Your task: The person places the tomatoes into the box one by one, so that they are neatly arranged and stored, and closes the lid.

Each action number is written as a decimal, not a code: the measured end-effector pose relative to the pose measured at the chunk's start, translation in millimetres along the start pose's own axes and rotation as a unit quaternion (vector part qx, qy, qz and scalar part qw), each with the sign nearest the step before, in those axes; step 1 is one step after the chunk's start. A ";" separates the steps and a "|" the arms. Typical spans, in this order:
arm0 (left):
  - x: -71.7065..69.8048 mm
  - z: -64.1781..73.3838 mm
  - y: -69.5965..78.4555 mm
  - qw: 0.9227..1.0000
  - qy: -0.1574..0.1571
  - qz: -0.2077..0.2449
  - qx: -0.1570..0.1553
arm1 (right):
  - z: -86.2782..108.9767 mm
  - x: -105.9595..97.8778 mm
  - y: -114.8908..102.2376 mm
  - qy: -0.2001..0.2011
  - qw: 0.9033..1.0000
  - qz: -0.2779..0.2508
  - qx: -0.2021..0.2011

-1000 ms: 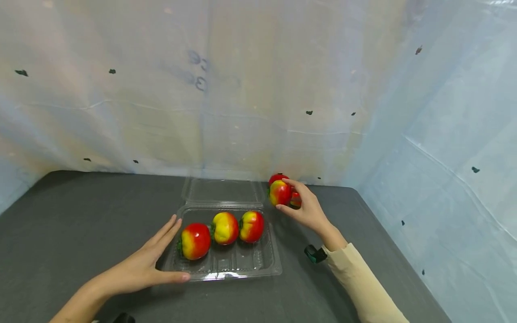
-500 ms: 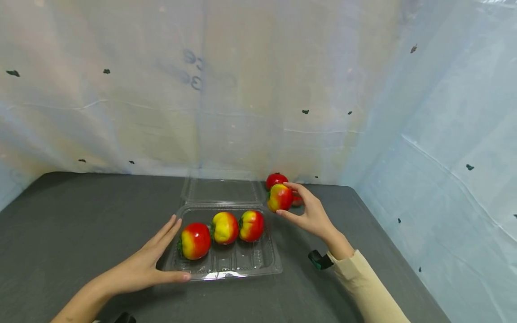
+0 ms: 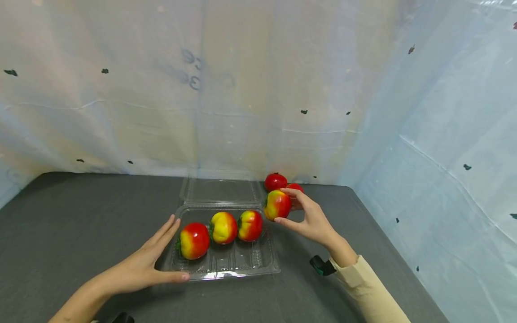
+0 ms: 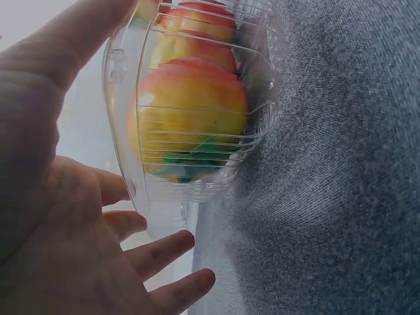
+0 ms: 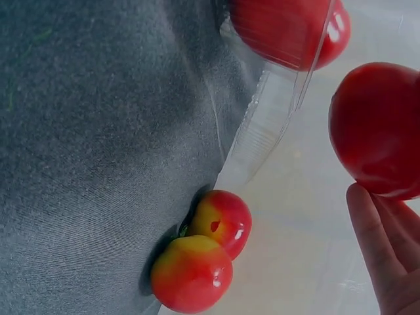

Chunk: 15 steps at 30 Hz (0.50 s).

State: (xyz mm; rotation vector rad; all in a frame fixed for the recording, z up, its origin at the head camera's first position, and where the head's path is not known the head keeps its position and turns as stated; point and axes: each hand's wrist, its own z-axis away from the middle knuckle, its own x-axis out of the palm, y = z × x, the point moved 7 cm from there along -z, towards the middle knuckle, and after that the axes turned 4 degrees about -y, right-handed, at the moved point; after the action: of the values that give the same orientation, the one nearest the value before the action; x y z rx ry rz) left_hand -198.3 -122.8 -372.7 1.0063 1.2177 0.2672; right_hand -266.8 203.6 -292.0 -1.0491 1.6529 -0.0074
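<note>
A red-and-yellow fruit (image 3: 277,205) with a green leafy cap is pinched between the thumb and fingers of my right hand (image 3: 313,220), above the table near the tray's back right corner. In the right wrist view the held fruit (image 5: 380,131) shows its red side. My left hand (image 3: 141,269) lies along the left side of a clear plastic clamshell tray (image 3: 266,264), fingers straight and spread, thumb at the front left corner. Three similar fruits sit in a row inside the tray: left (image 3: 194,241), middle (image 3: 224,228) and right (image 3: 250,225).
Behind the right hand two more fruits lie on the table, one (image 3: 276,181) in plain view and one (image 3: 295,187) partly hidden. The tray's lid (image 3: 222,190) stands open toward the back. A plastic-sheeted wall (image 3: 242,112) borders the dark grey table (image 3: 101,215).
My right hand has drawn the held fruit toward me, away from the two fruits at the back, which now show more. The left hand keeps its place at the tray.
</note>
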 end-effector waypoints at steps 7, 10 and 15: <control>-0.4 0.3 0.2 1.000 -0.001 0.002 -0.003 | 4.1 1.8 -7.2 -0.015 1.000 -0.013 0.004; -0.9 0.4 0.1 1.000 -0.001 0.000 -0.002 | 5.8 3.8 -10.5 -0.024 0.999 -0.025 0.004; -2.0 -0.4 -0.1 1.000 -0.003 -0.012 -0.002 | 9.7 8.3 -15.5 -0.037 0.998 -0.042 -0.009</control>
State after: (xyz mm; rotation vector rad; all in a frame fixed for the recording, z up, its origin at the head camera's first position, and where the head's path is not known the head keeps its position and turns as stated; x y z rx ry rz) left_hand -199.5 -124.0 -371.5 0.9886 1.2224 0.2469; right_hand -249.5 193.7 -294.4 -1.1195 1.5432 -0.0087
